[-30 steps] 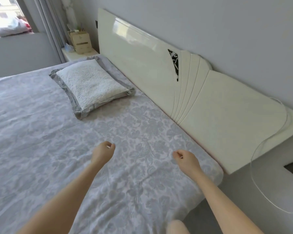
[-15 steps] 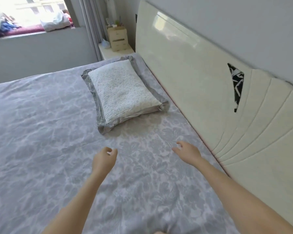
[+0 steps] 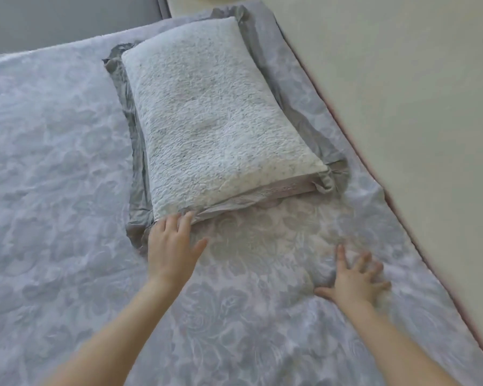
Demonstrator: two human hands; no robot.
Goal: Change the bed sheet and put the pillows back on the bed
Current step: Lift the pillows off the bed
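Hands both open — left hand (image 3: pixel 170 246) touches the near corner of the pillow (image 3: pixel 215 126), right hand (image 3: pixel 354 277) spreads flat on the sheet (image 3: pixel 53 190). Pillow lies along the sheet's edge beside the headboard (image 3: pixel 402 107); likely soft, light — grip its corners.

Soft, even daylight; right hand (image 3: pixel 354 280) motion-blurred, frame edges slightly smeared.

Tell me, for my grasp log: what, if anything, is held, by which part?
Nothing held: left hand touches the pillow at its corner; right hand spread on sheet.
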